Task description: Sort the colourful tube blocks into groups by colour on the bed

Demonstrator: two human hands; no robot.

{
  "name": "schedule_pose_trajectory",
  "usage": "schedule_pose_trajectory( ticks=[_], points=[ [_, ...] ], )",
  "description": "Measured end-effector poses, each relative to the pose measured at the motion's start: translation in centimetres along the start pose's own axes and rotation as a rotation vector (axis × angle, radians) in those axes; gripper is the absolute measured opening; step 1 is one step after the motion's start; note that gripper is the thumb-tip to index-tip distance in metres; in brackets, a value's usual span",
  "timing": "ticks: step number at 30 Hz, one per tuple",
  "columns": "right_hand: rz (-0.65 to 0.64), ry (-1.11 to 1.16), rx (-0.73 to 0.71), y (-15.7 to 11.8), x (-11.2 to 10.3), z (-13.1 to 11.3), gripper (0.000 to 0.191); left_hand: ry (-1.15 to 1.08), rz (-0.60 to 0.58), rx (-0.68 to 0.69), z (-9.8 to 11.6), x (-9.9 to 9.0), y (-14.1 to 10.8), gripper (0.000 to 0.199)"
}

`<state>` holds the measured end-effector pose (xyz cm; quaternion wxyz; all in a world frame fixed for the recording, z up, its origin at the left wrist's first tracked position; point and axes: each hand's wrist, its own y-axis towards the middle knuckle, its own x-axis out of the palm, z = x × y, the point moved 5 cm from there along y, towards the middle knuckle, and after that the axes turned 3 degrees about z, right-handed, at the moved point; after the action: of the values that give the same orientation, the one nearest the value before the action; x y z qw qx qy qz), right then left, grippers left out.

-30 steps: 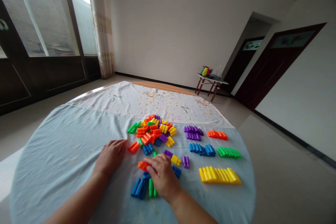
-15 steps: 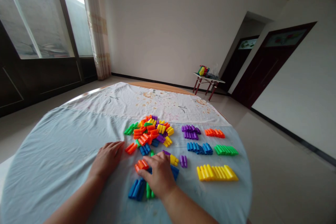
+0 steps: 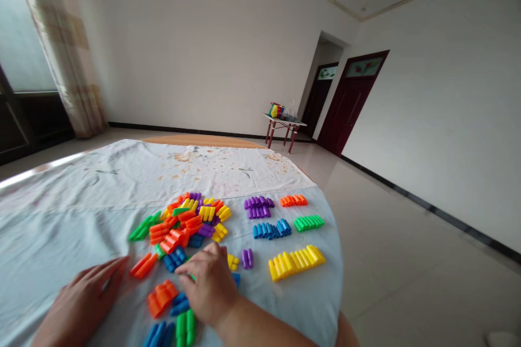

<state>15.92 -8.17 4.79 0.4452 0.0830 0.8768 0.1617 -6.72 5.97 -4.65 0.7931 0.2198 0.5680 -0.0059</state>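
My left hand (image 3: 83,301) lies flat on the blue cloth, fingers stretched out and nothing in them. Just beyond its fingertips is an orange joined-tube block (image 3: 144,265). My right hand (image 3: 209,282) is lowered with fingers curled, thumb and forefinger closing on a green joined-tube block (image 3: 192,277), mostly hidden by the hand. Close by lie a blue block (image 3: 175,259), a larger orange block (image 3: 161,298) and a green pair (image 3: 186,328). Under the right hand, more blue and yellow pieces show only in part.
A mixed heap of blocks (image 3: 183,222) sits beyond my hands. To the right are sorted rows: purple (image 3: 259,207), orange (image 3: 293,200), blue (image 3: 272,229), green (image 3: 309,223) and yellow (image 3: 297,263). A purple pair (image 3: 247,258) lies apart. A small table (image 3: 285,119) stands by the far wall.
The view has turned right, so the table and blocks appear farther left. My right hand has shifted off the larger orange block, toward the green one. My left hand still rests flat.
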Motion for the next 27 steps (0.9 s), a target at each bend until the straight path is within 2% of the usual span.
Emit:
schedule_pose_trajectory(
  ticks=[3, 8, 14, 21, 24, 27],
  points=[
    [-0.02, 0.007, -0.047, -0.2, 0.2, -0.6, 0.022, -0.022, -0.008, 0.022, 0.8, -0.9, -0.3, 0.043],
    [-0.099, -0.079, -0.055, -0.8, 2.5, -1.8, 0.026, -0.039, -0.022, 0.0, 2.0, -2.1, -0.5, 0.047],
    [-0.15, -0.141, 0.002, -0.6, 3.4, -2.1, 0.025, -0.04, -0.008, 0.013, 2.3, -2.2, -0.3, 0.049],
    [-0.115, -0.126, 0.027, -0.7, 3.6, -1.7, 0.027, -0.021, -0.046, 0.007, 2.4, -2.5, -0.5, 0.049],
    [-0.05, -0.089, -0.011, -0.3, 2.6, -1.9, 0.036, -0.002, -0.05, 0.024, 1.9, -1.9, -0.5, 0.05],
    [0.082, -0.009, -0.06, 0.4, -0.7, -1.2, 0.038, 0.008, -0.026, 0.035, 1.2, -1.3, -0.4, 0.049]
  ],
)
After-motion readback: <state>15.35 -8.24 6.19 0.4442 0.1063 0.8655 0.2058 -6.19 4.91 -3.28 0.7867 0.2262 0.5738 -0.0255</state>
